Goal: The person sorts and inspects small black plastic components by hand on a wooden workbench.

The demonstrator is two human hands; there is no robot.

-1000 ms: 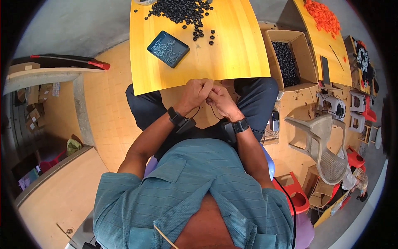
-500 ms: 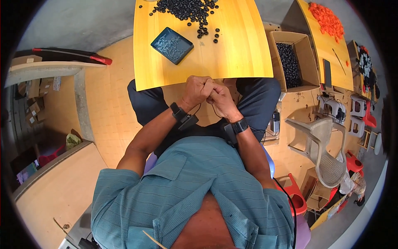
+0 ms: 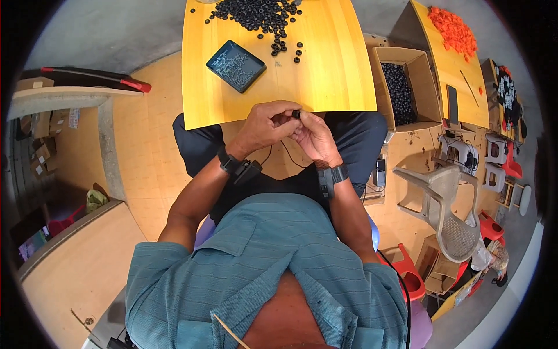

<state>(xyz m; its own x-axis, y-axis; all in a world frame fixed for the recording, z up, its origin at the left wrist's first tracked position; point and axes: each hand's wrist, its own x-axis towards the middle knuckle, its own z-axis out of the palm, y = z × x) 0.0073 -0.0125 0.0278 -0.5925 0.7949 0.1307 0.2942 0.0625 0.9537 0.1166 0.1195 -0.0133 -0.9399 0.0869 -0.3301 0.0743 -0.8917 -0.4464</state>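
In front of my body, at the near edge of the yellow table (image 3: 325, 70), my two hands meet. A small black round piece (image 3: 296, 114) shows between their fingertips. My left hand (image 3: 261, 125) is closed, with its forefinger reaching over to the piece. My right hand (image 3: 315, 136) pinches the same piece from the other side, its thumb against it. The lower fingers overlap and hide part of the grip. Beyond them lies a dark tray (image 3: 256, 80) holding many tiny silvery parts. A pile of black ring-shaped pieces (image 3: 250, 14) covers the far part of the table, with several scattered nearer.
Right of the table stands a cardboard box (image 3: 426, 87) filled with black pieces. Another table (image 3: 465, 81) bears orange pieces (image 3: 452, 29) and a dark flat device (image 3: 452, 104). A grey plastic chair (image 3: 444, 192) stands at right. To the left is a wooden partition (image 3: 81, 256).
The hands, clasped tightly before, have opened up somewhat, and the small black piece now shows between the fingertips. The view has shifted slightly, so the table appears a little further left.
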